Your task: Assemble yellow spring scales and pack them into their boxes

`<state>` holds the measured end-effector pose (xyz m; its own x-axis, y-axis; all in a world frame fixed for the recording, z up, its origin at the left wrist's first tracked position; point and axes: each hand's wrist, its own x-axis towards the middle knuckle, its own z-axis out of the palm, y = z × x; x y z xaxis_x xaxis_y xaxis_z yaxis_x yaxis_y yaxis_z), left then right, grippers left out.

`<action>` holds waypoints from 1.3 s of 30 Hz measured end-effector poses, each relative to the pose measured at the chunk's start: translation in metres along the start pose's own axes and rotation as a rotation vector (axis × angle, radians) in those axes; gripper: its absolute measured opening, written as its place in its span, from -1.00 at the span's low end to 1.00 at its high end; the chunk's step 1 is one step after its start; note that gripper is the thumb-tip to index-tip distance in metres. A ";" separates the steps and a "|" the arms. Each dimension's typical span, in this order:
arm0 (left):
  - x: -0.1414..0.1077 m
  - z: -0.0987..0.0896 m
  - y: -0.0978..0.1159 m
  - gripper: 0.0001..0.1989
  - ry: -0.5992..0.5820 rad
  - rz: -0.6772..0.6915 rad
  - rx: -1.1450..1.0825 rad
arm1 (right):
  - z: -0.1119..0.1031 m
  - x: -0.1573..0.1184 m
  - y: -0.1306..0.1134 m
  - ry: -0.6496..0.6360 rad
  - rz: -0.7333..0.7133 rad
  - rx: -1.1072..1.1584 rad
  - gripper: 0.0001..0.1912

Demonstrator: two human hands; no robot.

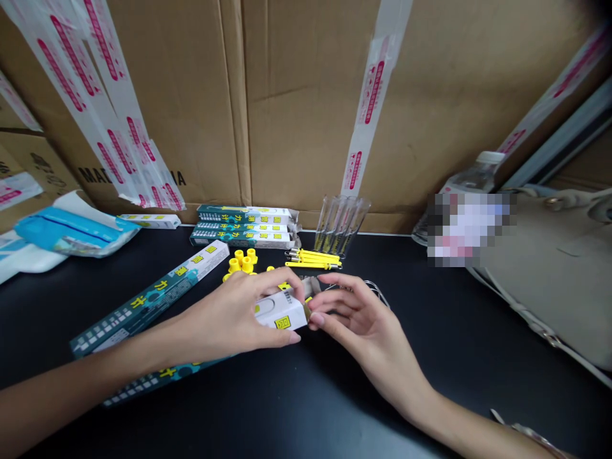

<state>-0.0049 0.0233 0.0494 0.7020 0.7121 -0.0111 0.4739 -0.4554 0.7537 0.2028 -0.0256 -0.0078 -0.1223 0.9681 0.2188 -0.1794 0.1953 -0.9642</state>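
Observation:
My left hand (239, 309) is wrapped round the end of a long narrow printed box (291, 312), which runs down to the left under my forearm. At the box's end flap, my right hand (354, 315) has its thumb and fingertips pinched together; whether they grip the flap is too small to tell. A second long green and white box (153, 296) lies slanted beyond my left forearm. Just past my hands are yellow plastic caps (246, 260), thin yellow rods with metal hooks (313, 259) and some metal wire pieces (375, 290), partly hidden by my right hand.
Stacked printed boxes (243, 226) and clear tubes (340, 223) stand at the back against a large cardboard box (296, 115). A blue packet (76, 223) lies at left. On the right are a plastic bottle (471, 178) and a beige bag (554, 268) on the black table (306, 401).

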 end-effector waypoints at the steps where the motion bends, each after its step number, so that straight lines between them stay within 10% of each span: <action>1: 0.000 0.000 0.001 -0.70 -0.012 0.007 0.000 | 0.000 0.000 0.001 0.006 0.005 0.014 -0.61; 39: 0.001 0.003 -0.004 -0.49 -0.008 -0.167 -0.081 | -0.004 -0.001 -0.004 0.043 0.055 -0.215 -0.93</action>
<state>-0.0044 0.0240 0.0442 0.6217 0.7697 -0.1453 0.5398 -0.2866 0.7915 0.2070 -0.0266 -0.0049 -0.0839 0.9830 0.1631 0.0387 0.1667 -0.9852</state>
